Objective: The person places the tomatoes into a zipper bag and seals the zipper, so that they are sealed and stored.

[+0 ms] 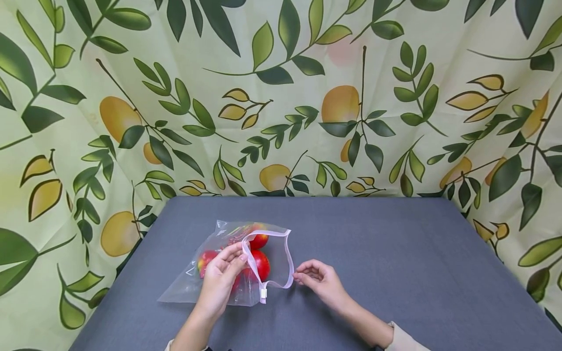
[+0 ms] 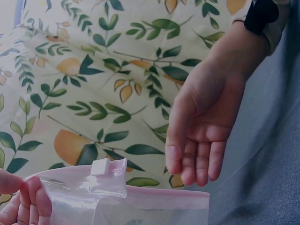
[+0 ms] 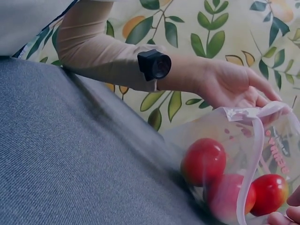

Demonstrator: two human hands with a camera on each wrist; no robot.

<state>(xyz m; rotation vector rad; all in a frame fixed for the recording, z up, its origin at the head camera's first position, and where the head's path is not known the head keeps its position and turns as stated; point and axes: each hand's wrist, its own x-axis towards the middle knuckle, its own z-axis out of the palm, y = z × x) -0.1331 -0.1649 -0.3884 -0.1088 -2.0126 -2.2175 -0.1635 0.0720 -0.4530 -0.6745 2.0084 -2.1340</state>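
A clear zip bag (image 1: 189, 287) with a pink rim and a white slider (image 1: 263, 294) lies on its side, its mouth spread toward the right. Several red, yellow-tinged fruits that look like apples (image 3: 204, 161) rest inside it. My left hand (image 1: 223, 275) pinches the rim on the left side of the mouth, thumb on one face and fingers on the other. Beside the opposite rim, my right hand (image 1: 322, 282) has loosely bent fingers. Its fingertips are very close to the rim; in the left wrist view, the right hand (image 2: 201, 126) grips nothing.
A dark grey cloth-covered table (image 1: 373, 243) extends beyond the bag and to its right. Behind it and at the sides hangs a leaf-and-fruit patterned cloth (image 1: 298, 146). A small black camera (image 3: 154, 64) is strapped to the left wrist.
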